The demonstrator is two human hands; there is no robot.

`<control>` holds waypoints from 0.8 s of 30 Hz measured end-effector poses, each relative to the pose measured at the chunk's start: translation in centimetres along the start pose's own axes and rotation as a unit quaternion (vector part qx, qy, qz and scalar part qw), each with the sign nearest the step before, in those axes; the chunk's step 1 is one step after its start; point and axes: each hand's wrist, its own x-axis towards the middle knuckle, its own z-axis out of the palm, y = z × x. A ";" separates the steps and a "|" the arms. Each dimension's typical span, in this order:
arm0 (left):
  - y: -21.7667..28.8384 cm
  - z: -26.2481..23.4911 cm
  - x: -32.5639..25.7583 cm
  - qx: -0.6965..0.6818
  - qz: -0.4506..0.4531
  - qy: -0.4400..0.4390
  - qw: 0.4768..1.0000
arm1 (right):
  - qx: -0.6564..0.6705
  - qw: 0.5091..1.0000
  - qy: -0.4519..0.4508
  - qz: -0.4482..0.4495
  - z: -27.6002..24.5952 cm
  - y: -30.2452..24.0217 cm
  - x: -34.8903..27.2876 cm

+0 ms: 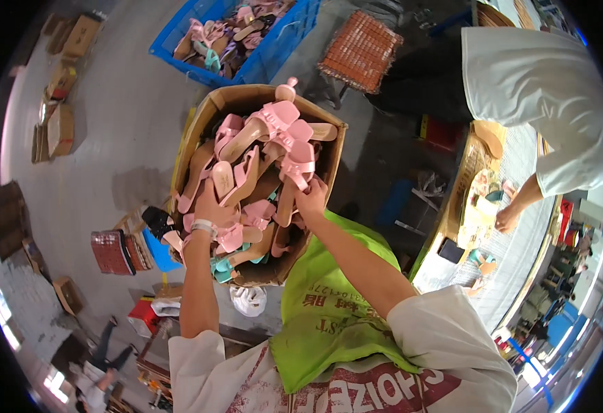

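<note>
A large open cardboard box in front of me is heaped with pink high-heeled sandals with tan insoles. On its left side, my left hand is down among the shoes, closed on a pink sandal; its fingertips are partly hidden. At the right wall of the box, my right hand grips another pink sandal by its lower part. Turquoise sandals show at the box's near edge. A black shoe sticks out at the left rim.
Beyond the box stands a blue crate of mixed sandals. A woven-top stool is at the far right of it. To the right, a co-worker's hand rests over a worktable holding shoes and a phone. Cartons line the left floor.
</note>
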 end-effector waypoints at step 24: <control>11.8 0.4 -4.9 -0.218 -0.132 -0.112 0.960 | 0.153 0.987 0.031 0.028 -7.9 1.2 4.9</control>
